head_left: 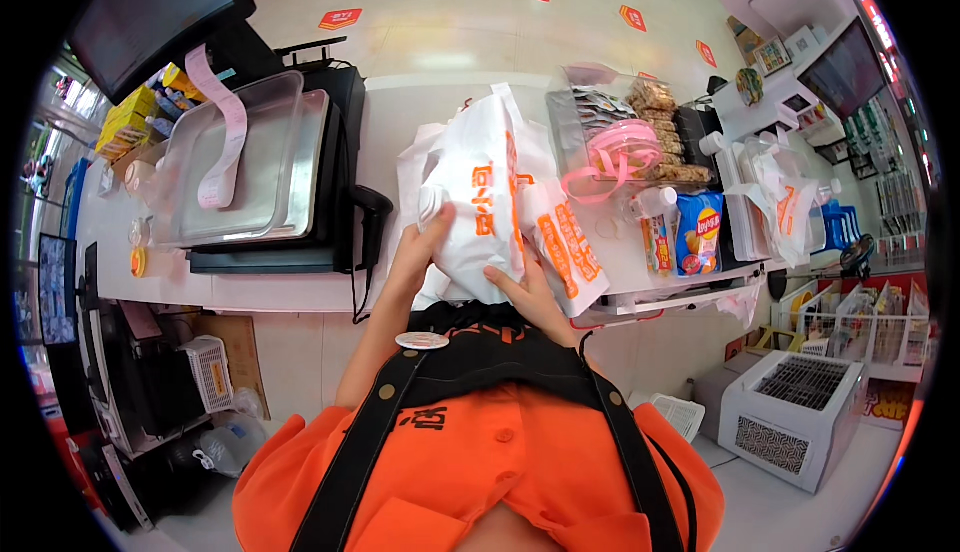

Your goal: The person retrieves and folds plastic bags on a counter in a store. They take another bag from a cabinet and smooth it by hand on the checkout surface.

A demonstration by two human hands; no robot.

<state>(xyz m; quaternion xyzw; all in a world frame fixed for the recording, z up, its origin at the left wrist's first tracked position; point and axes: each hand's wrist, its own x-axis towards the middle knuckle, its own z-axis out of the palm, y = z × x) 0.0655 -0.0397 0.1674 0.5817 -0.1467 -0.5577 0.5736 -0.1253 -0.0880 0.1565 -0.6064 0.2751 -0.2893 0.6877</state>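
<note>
A white plastic carrier bag (470, 187) with orange print stands on the counter in front of me, bulging with contents I cannot see. My left hand (422, 250) grips its left side, thumb up beside a white rounded piece (431, 200) that may be a bottle cap. With my right hand (532, 297) I hold the bag's lower right edge, thumb on the front and the other fingers mostly hidden. Against its right side lies a second white plastic bag (570, 247) with orange print, folded flat.
On the left are a checkout scale (265, 167) with a metal tray, a curling receipt (228, 132) and a handheld scanner (371, 214). A clear box (585, 117) of packaged snacks, a pink ribbon (625, 152) and a blue crisps packet (699, 234) are on the right.
</note>
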